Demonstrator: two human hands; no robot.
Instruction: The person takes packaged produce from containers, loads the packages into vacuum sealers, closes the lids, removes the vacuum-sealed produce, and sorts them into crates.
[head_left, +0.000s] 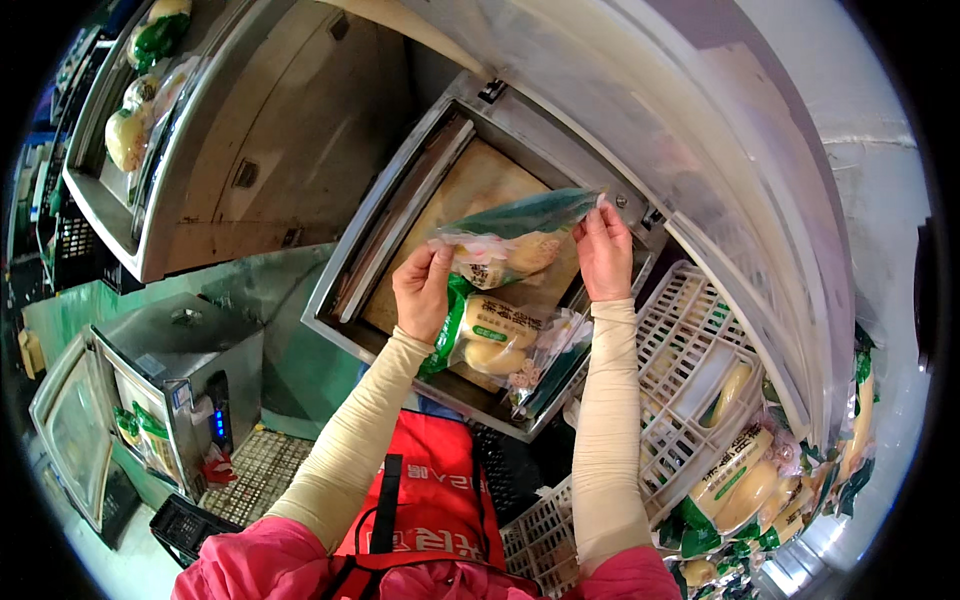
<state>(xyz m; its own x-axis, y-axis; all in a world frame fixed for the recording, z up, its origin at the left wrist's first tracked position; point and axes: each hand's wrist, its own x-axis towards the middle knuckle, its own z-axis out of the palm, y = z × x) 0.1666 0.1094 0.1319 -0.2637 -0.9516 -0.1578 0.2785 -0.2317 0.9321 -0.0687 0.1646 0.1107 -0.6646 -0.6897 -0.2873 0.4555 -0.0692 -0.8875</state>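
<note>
Both my hands are over the open chamber of a vacuum sealing machine [330,290]. A clear plastic bag [515,222] of pale yellow lotus root is stretched between them. My left hand [422,290] pinches its left end. My right hand [604,255] pinches the far right corner, with the film's dark green edge running up to it. Just below, a second bag of lotus root [495,335] lies in the chamber, its green end beside my left wrist and its clear film reaching toward my right forearm. Under both bags shows a tan board [490,175].
The machine's raised lid [720,130] arches over the right side. White plastic crates [685,385] stand at right, near a heap of bagged lotus root [745,485]. Another machine's tray [110,205] holds bags at upper left. A smaller metal unit [185,350] stands at lower left.
</note>
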